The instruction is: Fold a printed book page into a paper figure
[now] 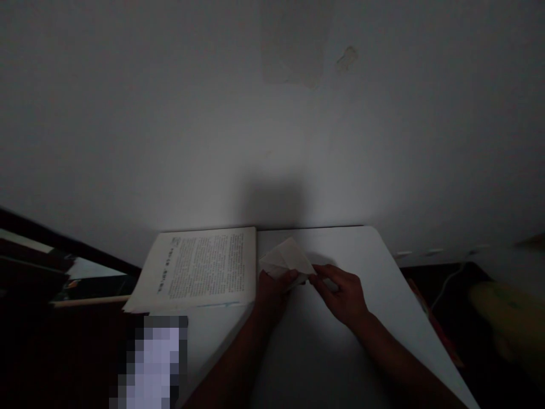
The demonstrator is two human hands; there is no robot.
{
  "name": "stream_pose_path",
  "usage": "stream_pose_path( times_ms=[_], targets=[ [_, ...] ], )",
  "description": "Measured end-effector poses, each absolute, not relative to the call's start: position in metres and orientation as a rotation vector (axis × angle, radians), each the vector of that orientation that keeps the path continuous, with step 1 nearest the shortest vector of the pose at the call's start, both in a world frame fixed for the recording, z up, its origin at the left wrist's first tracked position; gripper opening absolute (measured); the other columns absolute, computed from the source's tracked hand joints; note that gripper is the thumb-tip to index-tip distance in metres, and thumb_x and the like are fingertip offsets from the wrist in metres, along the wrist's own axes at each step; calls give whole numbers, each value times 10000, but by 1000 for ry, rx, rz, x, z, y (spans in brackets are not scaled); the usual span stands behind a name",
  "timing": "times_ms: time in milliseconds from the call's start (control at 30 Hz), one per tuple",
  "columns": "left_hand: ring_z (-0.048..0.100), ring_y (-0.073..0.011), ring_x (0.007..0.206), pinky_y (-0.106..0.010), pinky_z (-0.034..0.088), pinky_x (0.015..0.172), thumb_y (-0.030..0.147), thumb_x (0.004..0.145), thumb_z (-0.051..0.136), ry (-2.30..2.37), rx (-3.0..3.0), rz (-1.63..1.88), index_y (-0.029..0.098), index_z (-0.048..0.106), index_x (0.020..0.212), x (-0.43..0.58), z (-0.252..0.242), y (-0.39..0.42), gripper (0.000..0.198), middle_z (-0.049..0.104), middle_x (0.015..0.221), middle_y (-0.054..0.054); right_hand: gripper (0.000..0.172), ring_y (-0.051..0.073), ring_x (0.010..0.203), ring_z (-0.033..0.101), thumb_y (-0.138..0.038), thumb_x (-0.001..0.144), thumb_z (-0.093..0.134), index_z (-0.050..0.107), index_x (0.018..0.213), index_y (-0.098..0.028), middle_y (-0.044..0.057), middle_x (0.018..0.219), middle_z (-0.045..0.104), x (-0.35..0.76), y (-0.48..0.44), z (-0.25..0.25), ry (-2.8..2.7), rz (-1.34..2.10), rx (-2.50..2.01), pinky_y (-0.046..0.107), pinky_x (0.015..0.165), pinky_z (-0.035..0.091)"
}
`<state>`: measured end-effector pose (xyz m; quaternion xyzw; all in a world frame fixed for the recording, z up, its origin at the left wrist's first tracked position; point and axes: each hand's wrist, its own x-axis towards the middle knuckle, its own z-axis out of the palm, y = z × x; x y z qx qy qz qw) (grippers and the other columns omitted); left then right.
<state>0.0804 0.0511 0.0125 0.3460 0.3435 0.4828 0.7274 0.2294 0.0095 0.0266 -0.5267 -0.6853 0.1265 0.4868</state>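
A folded sheet of pale paper (pixel 289 254) is held up over the white table, one corner pointing away from me and creases running across it. My left hand (pixel 272 289) is closed on its near left side, with the thumb lying on top of the paper. At the right corner, the fingertips of my right hand (pixel 338 289) pinch the edge. Some of the fingers under the paper are hidden, and the dim light blurs the finer folds.
An open book or stack of printed pages (pixel 204 267) lies at the table's left. Nearer me is a pixelated bright rectangle (pixel 153 363). The white table (pixel 366 244) meets a marked wall (pixel 272 130). A cable (pixel 447 281) hangs beyond the right edge, near a yellowish object (pixel 506 307).
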Motion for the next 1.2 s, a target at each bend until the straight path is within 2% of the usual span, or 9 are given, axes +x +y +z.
stream_pose_path(
  times_ms=[167, 333, 433, 567, 733, 967, 1200],
  targets=[
    [628, -159, 715, -261, 510, 643, 215, 670, 702, 699, 757, 1101, 199, 639, 848, 82, 20, 51, 189, 670, 806, -20, 254, 161, 727, 657, -175, 831, 550, 640, 1067, -203, 65, 842, 699, 230, 10, 23, -1758, 218, -1256, 271, 669, 550],
    [634, -187, 797, -289, 525, 698, 227, 661, 715, 769, 783, 1096, 200, 620, 944, 81, 23, 52, 300, 674, 887, -35, 262, 182, 794, 657, -206, 844, 528, 639, 1081, -196, 89, 910, 699, 227, 10, 24, -1744, 217, -1307, 305, 728, 546],
    [633, -190, 794, -289, 532, 669, 253, 647, 725, 735, 688, 1089, 221, 606, 968, 80, 21, 52, 344, 664, 871, -20, 199, 172, 767, 646, -250, 862, 501, 679, 936, -197, 72, 863, 691, 227, 9, 28, -1644, 409, -1329, 294, 715, 530],
    [631, -187, 742, -286, 527, 635, 253, 657, 712, 687, 621, 1060, 216, 603, 968, 78, 17, 52, 332, 658, 817, -24, 352, 152, 657, 618, -358, 881, 462, 648, 640, -182, 32, 666, 645, 232, 11, 29, -1479, 841, -1274, 258, 631, 499],
    [631, -205, 731, -306, 521, 603, 260, 681, 685, 616, 540, 1002, 165, 584, 989, 76, 10, 50, 338, 645, 817, -45, 368, 163, 679, 609, -401, 868, 477, 656, 643, -171, 39, 676, 638, 235, 12, 29, -1402, 1077, -1153, 267, 640, 476],
    [624, -204, 735, -293, 510, 596, 251, 690, 677, 565, 539, 967, 138, 606, 934, 76, 9, 50, 279, 643, 822, -68, 305, 158, 624, 590, -379, 849, 512, 659, 681, -171, 28, 635, 624, 235, 11, 25, -1312, 1091, -1120, 269, 606, 453],
    [619, -177, 704, -275, 489, 620, 229, 711, 659, 538, 668, 976, 129, 624, 909, 77, 6, 51, 225, 650, 791, -54, 277, 127, 539, 550, -354, 804, 566, 625, 605, -170, 5, 564, 598, 233, 11, 26, -1329, 1020, -1289, 231, 520, 417]
  ],
)
